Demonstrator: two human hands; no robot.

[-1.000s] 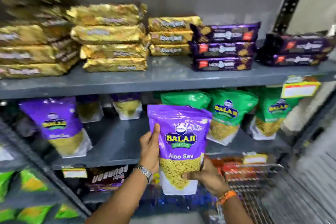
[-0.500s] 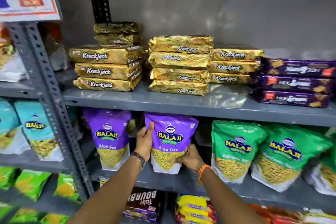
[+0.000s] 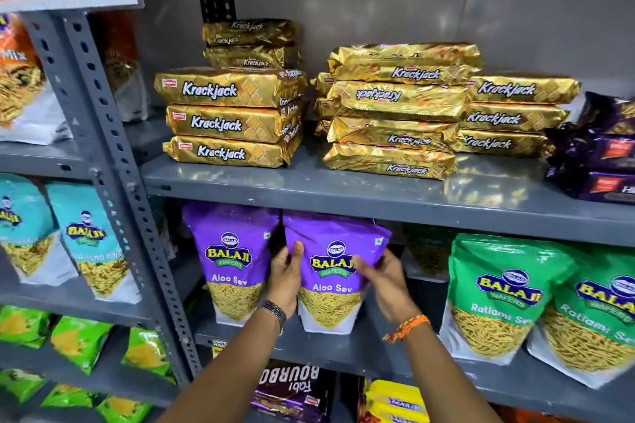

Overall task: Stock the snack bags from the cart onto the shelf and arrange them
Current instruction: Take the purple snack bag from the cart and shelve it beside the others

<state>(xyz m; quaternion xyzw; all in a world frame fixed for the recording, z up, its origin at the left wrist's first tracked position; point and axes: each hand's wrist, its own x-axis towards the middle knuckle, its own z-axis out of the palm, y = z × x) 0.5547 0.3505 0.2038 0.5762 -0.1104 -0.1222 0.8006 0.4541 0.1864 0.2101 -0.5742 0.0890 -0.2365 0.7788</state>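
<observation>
I see both forearms rising from the bottom centre of the frame toward the middle grey shelf [image 3: 343, 350]. My left hand [image 3: 285, 280] stands with the palm turned inward, its thumb laid flat on the front face of the purple Aloo Sev bag [image 3: 331, 271] and the remaining fingers wrapped behind the bag's left edge; a dark band sits on that wrist. My right hand [image 3: 386, 280] is angled up and to the left, fingers curled onto the bag's right edge at logo height, an orange thread on its wrist. Both hands are thus closed on the same bag, one on each side. The bag stands upright at centre frame, its base on the shelf, its top just under the shelf above. A second purple Aloo Sev bag [image 3: 233, 261] stands immediately to its left, the two overlapping or touching at the top. Green Ratlami Sev bags [image 3: 498, 299] stand at lower right, apart from it. Gold Krackjack packs [image 3: 230, 118] are stacked on the shelf above.
</observation>
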